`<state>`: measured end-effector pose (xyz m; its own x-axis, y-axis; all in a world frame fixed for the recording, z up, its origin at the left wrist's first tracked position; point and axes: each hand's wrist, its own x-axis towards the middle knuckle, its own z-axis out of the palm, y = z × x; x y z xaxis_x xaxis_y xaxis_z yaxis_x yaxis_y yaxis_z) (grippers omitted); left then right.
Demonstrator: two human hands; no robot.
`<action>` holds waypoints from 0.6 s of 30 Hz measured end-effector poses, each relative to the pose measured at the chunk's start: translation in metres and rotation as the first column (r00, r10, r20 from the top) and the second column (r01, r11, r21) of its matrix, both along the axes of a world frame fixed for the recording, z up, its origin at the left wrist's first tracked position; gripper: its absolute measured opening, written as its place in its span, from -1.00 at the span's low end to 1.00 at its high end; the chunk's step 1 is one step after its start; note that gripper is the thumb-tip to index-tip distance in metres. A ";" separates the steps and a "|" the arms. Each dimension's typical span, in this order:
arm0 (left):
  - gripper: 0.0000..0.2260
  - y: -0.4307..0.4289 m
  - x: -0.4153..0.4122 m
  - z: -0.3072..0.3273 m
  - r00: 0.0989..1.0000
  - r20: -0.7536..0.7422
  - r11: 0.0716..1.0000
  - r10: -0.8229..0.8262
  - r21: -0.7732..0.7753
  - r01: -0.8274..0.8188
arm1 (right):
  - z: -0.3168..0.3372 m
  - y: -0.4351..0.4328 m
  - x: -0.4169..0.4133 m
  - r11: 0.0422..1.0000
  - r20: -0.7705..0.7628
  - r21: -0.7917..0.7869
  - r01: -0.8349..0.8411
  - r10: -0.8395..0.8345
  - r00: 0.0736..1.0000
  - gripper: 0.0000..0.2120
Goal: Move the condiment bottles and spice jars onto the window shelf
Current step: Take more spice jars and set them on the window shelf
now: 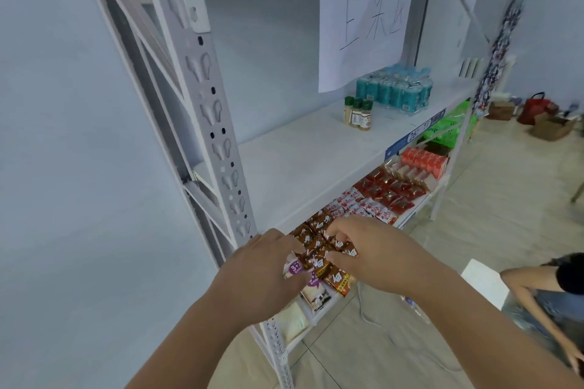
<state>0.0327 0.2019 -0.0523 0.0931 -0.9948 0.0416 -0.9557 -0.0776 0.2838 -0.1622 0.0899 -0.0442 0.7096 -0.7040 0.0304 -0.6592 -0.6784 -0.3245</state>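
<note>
Three small spice jars (358, 113) with green caps stand upright together on the white middle shelf (303, 161), beside a shrink-wrapped pack of teal bottles (395, 90). Both my hands are low at the shelf's front edge, far from the jars. My left hand (262, 265) pinches a small packet with a purple mark. My right hand (369, 249) grips brown and red snack packets (325, 259) on the shelf below. No condiment bottle is in either hand.
A white perforated rack post (215, 123) rises at the left. A paper sign (363, 16) hangs over the middle shelf. Red snack packs (388, 189) fill the lower shelf. A green basket (448, 126) sits behind. Another person (550, 294) crouches at the right on the tiled floor.
</note>
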 end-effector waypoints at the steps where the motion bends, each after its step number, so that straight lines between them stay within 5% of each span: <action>1: -0.60 -0.010 -0.005 -0.001 1.000 -0.002 1.000 0.009 0.001 -0.009 | 0.000 -0.012 -0.006 1.000 -0.002 0.001 -0.006 0.006 1.000 -0.60; 18: -0.60 -0.157 -0.106 -0.008 0.943 -0.147 0.953 0.300 0.095 -0.288 | 0.000 -0.193 -0.106 0.987 -0.017 0.069 -0.148 0.149 0.989 -0.60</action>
<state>-0.0735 0.0446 -0.0604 0.3815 -0.9219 -0.0674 -0.8305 -0.3739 0.4130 -0.2687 -0.1034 -0.0447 0.8064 -0.5906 -0.0308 -0.5603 -0.7463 -0.3593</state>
